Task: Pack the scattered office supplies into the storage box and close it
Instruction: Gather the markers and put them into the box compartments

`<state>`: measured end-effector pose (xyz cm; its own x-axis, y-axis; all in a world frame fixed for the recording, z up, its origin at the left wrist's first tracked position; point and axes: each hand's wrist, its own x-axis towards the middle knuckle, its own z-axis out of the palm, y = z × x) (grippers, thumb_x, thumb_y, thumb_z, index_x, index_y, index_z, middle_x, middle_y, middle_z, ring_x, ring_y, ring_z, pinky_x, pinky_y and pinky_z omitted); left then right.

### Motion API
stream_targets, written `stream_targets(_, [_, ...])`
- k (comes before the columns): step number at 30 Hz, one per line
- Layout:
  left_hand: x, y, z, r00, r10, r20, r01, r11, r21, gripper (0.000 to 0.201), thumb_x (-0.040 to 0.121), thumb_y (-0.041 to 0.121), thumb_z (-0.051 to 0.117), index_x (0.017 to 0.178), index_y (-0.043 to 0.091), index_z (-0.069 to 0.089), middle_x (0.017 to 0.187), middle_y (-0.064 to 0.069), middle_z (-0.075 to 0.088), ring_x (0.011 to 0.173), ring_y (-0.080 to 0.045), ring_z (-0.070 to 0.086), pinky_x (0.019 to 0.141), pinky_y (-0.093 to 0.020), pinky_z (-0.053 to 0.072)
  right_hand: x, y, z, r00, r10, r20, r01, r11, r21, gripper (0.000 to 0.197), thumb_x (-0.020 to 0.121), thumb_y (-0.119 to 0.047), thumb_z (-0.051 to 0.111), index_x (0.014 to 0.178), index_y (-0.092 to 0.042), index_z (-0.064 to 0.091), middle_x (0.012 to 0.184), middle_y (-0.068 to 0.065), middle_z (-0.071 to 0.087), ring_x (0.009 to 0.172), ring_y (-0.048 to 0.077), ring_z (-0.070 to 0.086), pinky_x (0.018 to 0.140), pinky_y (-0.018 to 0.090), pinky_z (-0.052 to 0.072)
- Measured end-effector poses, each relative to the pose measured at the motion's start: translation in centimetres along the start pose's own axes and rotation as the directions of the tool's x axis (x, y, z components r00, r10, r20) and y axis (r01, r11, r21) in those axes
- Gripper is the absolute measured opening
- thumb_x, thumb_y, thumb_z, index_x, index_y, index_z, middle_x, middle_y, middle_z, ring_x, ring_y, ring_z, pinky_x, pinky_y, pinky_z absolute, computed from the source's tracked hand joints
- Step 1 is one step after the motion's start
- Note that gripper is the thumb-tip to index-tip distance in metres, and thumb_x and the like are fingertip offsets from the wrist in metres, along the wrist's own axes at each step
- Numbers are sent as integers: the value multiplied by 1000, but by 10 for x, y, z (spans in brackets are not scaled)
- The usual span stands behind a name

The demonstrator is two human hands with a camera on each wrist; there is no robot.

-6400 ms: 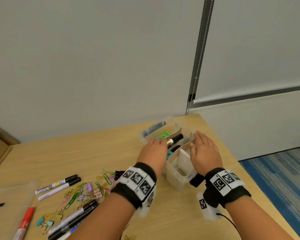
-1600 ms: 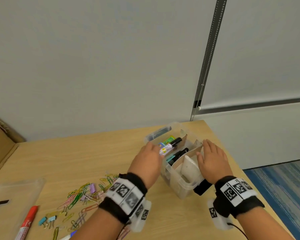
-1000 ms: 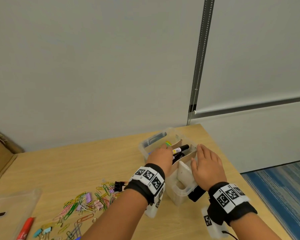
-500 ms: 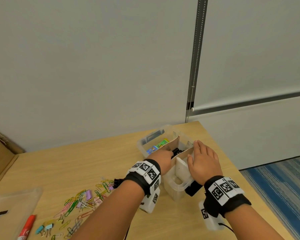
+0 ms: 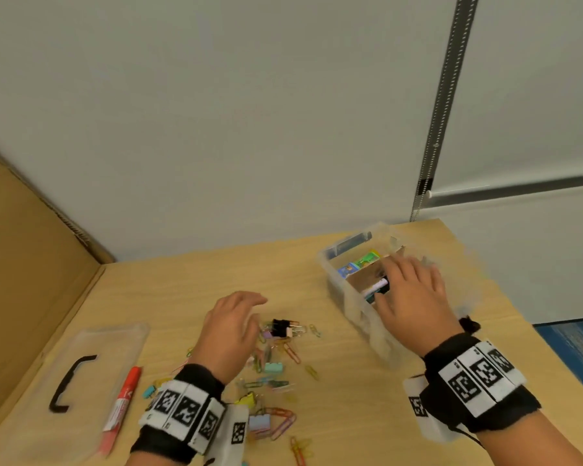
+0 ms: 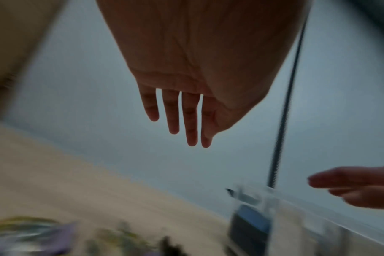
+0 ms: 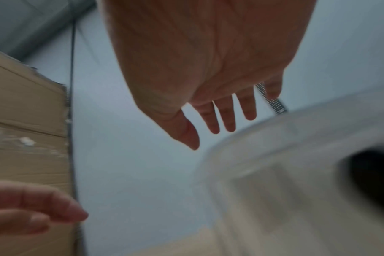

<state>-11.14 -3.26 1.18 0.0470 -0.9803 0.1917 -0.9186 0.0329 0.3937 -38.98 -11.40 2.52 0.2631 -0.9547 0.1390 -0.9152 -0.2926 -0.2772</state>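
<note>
The clear storage box [image 5: 345,290] stands at the table's far right with a cardboard divider, markers [image 5: 377,286] and coloured packets [image 5: 359,264] inside. My right hand [image 5: 409,297] hovers flat over the box with straight fingers [image 7: 226,117] and holds nothing. My left hand [image 5: 233,326] hangs open over the pile of coloured paper clips [image 5: 273,368], beside a black binder clip [image 5: 281,327]. Its fingers [image 6: 178,117] are straight and empty. The wrist views are blurred.
The clear lid [image 5: 91,375] with a black handle lies at the table's near left, a red marker [image 5: 123,401] beside it. Cardboard [image 5: 24,264] stands along the left edge. Small pastel binder clips [image 5: 273,367] lie among the paper clips. The table's right edge drops to blue carpet [image 5: 572,351].
My left hand has left the box and swung left over the paper clips. The markers it was pushing in now lie inside the box. My right hand stays at the box.
</note>
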Motion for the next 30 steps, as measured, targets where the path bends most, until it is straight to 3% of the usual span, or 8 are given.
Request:
stream_targets(3, [-32, -62, -14, 989, -143, -22, 144, 988, 63, 26, 93, 17, 51, 115, 27, 60, 121, 6, 58, 114, -18, 50, 95, -35, 41, -7, -40, 13, 977, -214, -5, 214, 973, 89, 49, 93, -29, 43, 141, -18, 37, 146, 0, 37, 139, 21, 25, 117, 38, 22])
stream_targets(6, [-63, -113, -29, 952, -306, -24, 306, 942, 135, 25, 92, 18, 53, 115, 25, 61, 121, 3, 60, 111, -20, 51, 94, -35, 43, -12, -82, 36, 914, -406, -8, 402, 903, 148, 32, 92, -26, 46, 123, -19, 53, 125, -2, 52, 122, 18, 42, 102, 31, 37])
stream_targets(8, [-81, -138, -38, 914, -405, -34, 405, 901, 157, 26, 93, 22, 51, 117, 24, 60, 122, 1, 59, 111, -21, 51, 96, -35, 43, -19, -110, 51, 858, -512, 30, 499, 847, 185, 22, 94, -26, 44, 110, -21, 57, 111, -5, 56, 108, 16, 47, 90, 27, 41])
stream_targets(12, [-107, -172, -43, 835, -550, 21, 530, 815, 233, 33, 96, 36, 44, 125, 25, 54, 127, 0, 55, 116, -22, 47, 100, -34, 40, -37, -166, 86, 703, -695, 153, 656, 716, 238, 23, 93, -25, 36, 99, -17, 56, 100, 0, 57, 94, 20, 50, 77, 35, 46])
stream_targets(17, [-116, -190, -29, 791, -602, 110, 564, 787, 249, 36, 91, 36, 49, 125, 24, 50, 122, 0, 52, 112, -20, 47, 95, -34, 45, -51, -217, 129, 546, -754, 364, 747, 635, 195, 28, 96, -26, 43, 117, -11, 55, 116, 7, 53, 107, 25, 45, 84, 40, 43])
stream_targets(19, [-115, -190, -25, 783, -616, 82, 586, 776, 233, 34, 89, 37, 52, 121, 25, 48, 117, 1, 52, 107, -18, 49, 88, -33, 48, -54, -228, 141, 513, -754, 411, 775, 612, 157, 27, 91, -28, 52, 110, -11, 59, 109, 7, 57, 101, 26, 50, 80, 41, 48])
stream_targets(23, [-110, -190, -22, 762, -643, 77, 608, 750, 260, 30, 88, 38, 55, 113, 24, 47, 110, 1, 54, 98, -19, 54, 81, -34, 51, -59, -232, 160, 523, -753, 399, 818, 575, 13, 22, 66, -41, 73, 79, -26, 65, 81, -8, 61, 75, 12, 57, 56, 21, 49])
stream_targets(30, [-103, -191, -21, 760, -627, 174, 553, 763, 333, 32, 89, 43, 52, 113, 21, 52, 105, 0, 53, 88, -17, 59, 80, -33, 53, -57, -237, 153, 636, -695, 334, 687, 708, 164, 20, 87, -27, 46, 100, -13, 53, 98, 6, 57, 89, 23, 48, 77, 35, 38])
